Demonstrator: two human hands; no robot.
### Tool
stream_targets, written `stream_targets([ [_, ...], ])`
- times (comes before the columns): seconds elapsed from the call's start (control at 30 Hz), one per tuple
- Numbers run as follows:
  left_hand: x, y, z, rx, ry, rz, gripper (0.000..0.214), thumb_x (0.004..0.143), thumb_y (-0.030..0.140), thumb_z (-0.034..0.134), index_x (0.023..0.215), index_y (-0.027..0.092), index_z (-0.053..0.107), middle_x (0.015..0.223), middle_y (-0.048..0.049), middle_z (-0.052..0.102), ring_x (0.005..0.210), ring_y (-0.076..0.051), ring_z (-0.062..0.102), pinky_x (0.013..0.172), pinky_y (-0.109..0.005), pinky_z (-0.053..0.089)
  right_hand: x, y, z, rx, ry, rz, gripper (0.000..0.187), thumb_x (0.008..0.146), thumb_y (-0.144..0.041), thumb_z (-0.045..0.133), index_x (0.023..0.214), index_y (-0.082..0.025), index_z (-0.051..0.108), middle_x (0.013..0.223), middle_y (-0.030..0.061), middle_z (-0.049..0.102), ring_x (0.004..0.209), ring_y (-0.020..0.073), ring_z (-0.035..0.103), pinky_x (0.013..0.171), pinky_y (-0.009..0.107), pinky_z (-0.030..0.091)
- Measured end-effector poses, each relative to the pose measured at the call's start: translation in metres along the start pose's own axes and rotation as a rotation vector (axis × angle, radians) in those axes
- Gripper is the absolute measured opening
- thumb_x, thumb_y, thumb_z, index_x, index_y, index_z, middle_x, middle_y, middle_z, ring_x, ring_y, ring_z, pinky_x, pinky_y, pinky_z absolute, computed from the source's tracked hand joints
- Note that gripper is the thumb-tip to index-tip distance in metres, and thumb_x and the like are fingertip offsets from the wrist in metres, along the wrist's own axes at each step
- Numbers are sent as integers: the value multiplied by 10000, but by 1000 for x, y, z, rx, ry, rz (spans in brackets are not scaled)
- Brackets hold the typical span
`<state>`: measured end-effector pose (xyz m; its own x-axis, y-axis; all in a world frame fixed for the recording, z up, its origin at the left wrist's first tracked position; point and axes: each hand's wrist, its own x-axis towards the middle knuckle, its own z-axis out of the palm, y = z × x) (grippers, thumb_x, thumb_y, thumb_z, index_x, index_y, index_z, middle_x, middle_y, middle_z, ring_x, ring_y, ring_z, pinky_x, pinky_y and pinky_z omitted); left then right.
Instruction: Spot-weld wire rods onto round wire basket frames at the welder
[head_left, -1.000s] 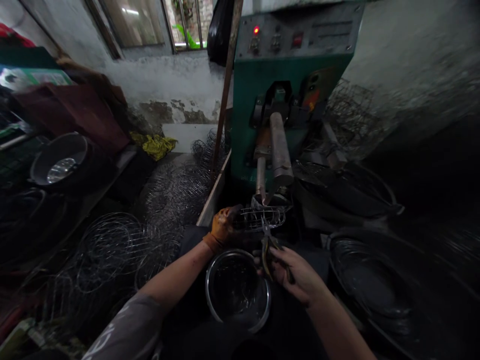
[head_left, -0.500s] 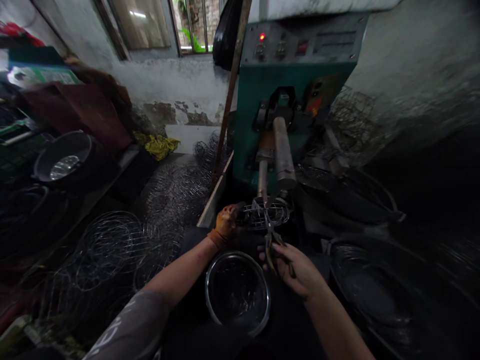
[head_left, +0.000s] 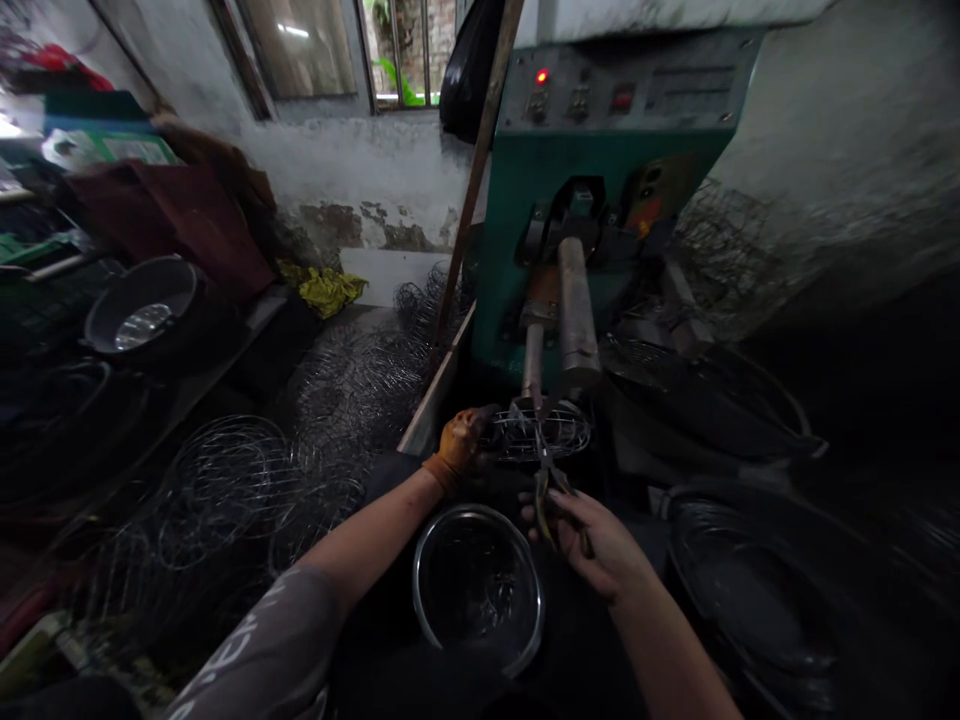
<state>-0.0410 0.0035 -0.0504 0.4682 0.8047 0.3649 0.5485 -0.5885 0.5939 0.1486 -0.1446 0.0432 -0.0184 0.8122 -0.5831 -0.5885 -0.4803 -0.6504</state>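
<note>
My left hand (head_left: 461,440), in an orange glove, grips the left side of a small wire basket (head_left: 541,432) held under the steel arm (head_left: 576,312) of a green welding machine (head_left: 592,180). My right hand (head_left: 592,545) is bare and closed round the handles of a pair of pliers (head_left: 551,485). The pliers' jaws point up and touch the basket's wires. A steel bowl (head_left: 476,585) sits right below both hands, with a few wire scraps inside.
Piles of wire baskets (head_left: 247,490) cover the floor at the left. Large dark basins (head_left: 757,580) stand at the right and one (head_left: 139,320) at the far left. A wooden pole (head_left: 476,170) leans beside the machine. A window is in the back wall.
The view has shifted slightly, so everything sits a little further right. Both hands keep their grip; the pliers have moved up closer into the basket.
</note>
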Motion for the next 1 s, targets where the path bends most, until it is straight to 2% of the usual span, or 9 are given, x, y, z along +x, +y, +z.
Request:
stream_targets([
  [0.27, 1, -1, 5, 25, 72, 32, 713, 771, 434, 764, 1407, 146, 616, 1269, -138, 723, 1175, -303, 680, 1042, -423, 545, -20, 23, -2, -28, -73, -8, 314, 648, -301, 951, 845, -166, 746, 955, 134, 822, 885, 297, 798, 707, 360, 669],
  [0.5, 3, -3, 5, 30, 15, 12, 708, 766, 372, 760, 1413, 142, 591, 1270, -153, 715, 1184, -317, 681, 1030, -451, 551, -8, 27, 14, -27, -79, -21, 357, 605, -335, 969, 843, -177, 754, 886, 127, 816, 792, 266, 791, 591, 291, 629],
  [0.7, 1, -7, 8, 41, 32, 47, 722, 757, 385, 781, 1401, 112, 604, 1286, -174, 701, 1188, -335, 675, 1042, -450, 539, 9, 31, 29, 90, 22, -49, 344, 573, -257, 954, 825, -165, 739, 846, 115, 810, 778, 270, 785, 570, 307, 638],
  [0.83, -1, -3, 6, 93, 17, 5, 751, 751, 462, 794, 1404, 143, 607, 1276, -161, 705, 1167, -342, 676, 1020, -459, 546, 12, 41, 34, 178, 84, -95, 357, 593, -289, 956, 838, -174, 723, 801, 78, 804, 753, 259, 780, 530, 285, 622],
  [0.93, 1, 5, 2, 139, -16, -6, 764, 752, 466, 795, 1434, 188, 591, 1295, -137, 704, 1173, -334, 670, 1012, -452, 549, 11, 45, 34, 203, 68, -136, 347, 631, -308, 950, 858, -182, 719, 821, 63, 809, 753, 252, 777, 549, 293, 626],
  [1.0, 3, 9, -1, 154, -42, 6, 759, 766, 467, 786, 1437, 175, 588, 1283, -144, 707, 1163, -333, 672, 1004, -446, 550, 10, 44, 32, 205, 52, -141, 327, 661, -309, 938, 872, -182, 722, 838, 64, 811, 740, 243, 770, 560, 299, 626],
])
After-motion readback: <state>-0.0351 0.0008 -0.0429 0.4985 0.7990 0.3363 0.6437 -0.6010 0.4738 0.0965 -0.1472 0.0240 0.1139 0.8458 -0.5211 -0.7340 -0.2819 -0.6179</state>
